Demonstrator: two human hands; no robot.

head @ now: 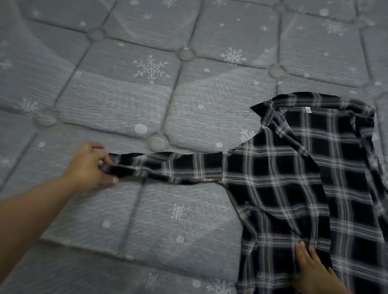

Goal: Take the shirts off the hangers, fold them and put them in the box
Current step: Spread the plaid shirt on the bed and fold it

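Plaid shirt (304,182) lies on the quilted mattress (152,34); left hand (90,167) pinches its sleeve cuff (119,165), right hand (313,276) presses flat, fingers straight.

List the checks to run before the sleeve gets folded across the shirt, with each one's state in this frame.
1. Shirt off its hanger and lying on the mattress: ok.
2. Left hand grips the sleeve at its cuff end: ok.
3. Sleeve drawn out straight to the side: ok.
4. Right hand rests flat on the shirt's body, holding it down: ok.
5. Shirt body smooth: not ok, the far side is bunched and wrinkled.
6. Box ready nearby: cannot tell, none in view.
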